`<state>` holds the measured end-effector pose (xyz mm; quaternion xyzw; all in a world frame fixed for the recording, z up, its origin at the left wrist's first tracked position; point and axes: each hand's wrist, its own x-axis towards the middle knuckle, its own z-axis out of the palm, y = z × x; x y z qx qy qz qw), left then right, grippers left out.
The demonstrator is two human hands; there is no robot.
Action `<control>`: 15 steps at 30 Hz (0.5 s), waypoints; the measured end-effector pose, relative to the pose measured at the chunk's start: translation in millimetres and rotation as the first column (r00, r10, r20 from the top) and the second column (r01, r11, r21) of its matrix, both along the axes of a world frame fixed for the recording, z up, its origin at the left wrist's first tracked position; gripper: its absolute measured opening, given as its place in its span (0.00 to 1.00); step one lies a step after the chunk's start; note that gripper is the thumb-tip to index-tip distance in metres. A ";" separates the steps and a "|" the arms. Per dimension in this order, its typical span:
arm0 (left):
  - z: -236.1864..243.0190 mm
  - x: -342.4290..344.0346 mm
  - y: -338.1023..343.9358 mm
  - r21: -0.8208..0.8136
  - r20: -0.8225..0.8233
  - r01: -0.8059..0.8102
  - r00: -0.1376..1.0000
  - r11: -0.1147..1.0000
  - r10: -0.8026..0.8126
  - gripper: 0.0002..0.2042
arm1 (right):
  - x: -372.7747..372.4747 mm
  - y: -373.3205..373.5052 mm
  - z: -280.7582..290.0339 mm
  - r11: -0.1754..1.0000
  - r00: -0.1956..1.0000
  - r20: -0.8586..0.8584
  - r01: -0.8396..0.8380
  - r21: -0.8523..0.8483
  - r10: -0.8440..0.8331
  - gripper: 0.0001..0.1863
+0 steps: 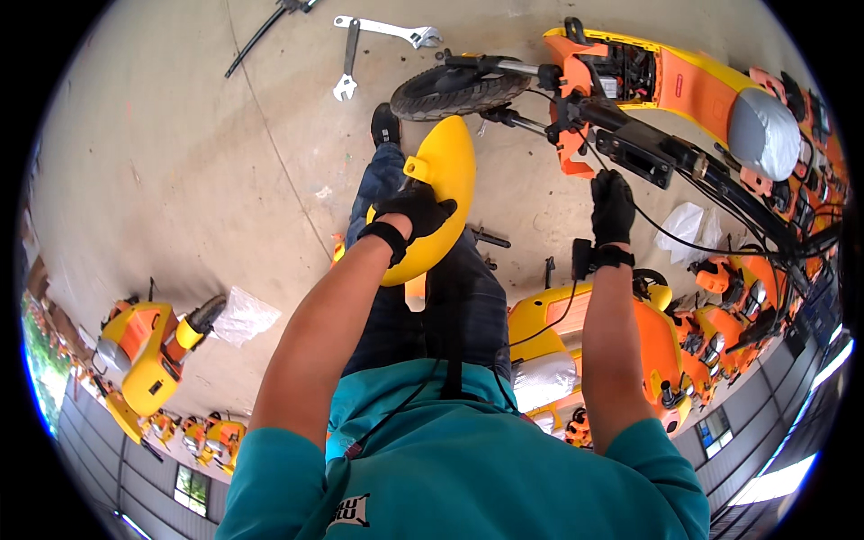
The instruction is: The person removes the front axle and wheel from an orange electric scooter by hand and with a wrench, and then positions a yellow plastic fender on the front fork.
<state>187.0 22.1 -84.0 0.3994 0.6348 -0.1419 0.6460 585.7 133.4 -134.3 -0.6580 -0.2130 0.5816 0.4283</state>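
My left hand [416, 209], in a black glove, grips a curved yellow mudguard [453, 162] by its inner side, next to a small mounting tab. The mudguard is held in front of my legs, apart from the scooter. Gloved in black too, my right hand [613, 205] is closed around a thin black cable [666, 236] below the scooter's front end. Ahead and to the right is a yellow and orange electric scooter [697, 88], with its body cover off in part. Its front wheel [461, 90] has a black tyre and bare fork legs above it.
Two adjustable wrenches [387, 29] [346, 67] lie on the concrete floor [171, 135] ahead. A black rod-like part [261, 40] lies farther left. More scooters stand at left [153, 360] and right [661, 342]. Clear plastic wrapping [245, 315] is on the floor.
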 end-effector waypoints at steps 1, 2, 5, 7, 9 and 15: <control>0.4 0.0 -1.5 -0.008 0.003 -0.045 0.999 0.999 0.045 0.35 | 5.8 2.1 1.1 1.000 0.999 -0.036 0.017 0.001 -0.017 0.13; -2.6 0.5 -3.8 0.009 0.008 -0.053 0.999 0.999 0.053 0.35 | 10.8 5.5 -0.1 1.000 0.997 -0.069 0.024 0.014 -0.023 0.13; -6.7 1.0 -6.0 0.081 0.004 -0.106 0.994 0.991 0.106 0.34 | 15.6 7.4 -2.4 0.872 0.796 0.469 -0.479 0.102 0.382 0.13; -3.2 -0.9 -0.4 0.128 0.006 -0.063 0.998 0.990 0.063 0.34 | 13.1 7.0 5.1 0.697 0.455 0.769 -0.717 0.016 0.450 0.13; -4.6 1.8 -3.8 0.214 -0.027 -0.055 0.998 0.975 0.063 0.32 | 1.5 5.1 7.7 0.833 0.765 0.461 -0.546 0.095 0.449 0.13; -21.5 3.6 -8.4 0.336 0.079 -0.051 0.997 0.940 0.026 0.31 | -14.7 7.3 4.2 0.977 0.976 0.139 -0.184 0.104 0.169 0.10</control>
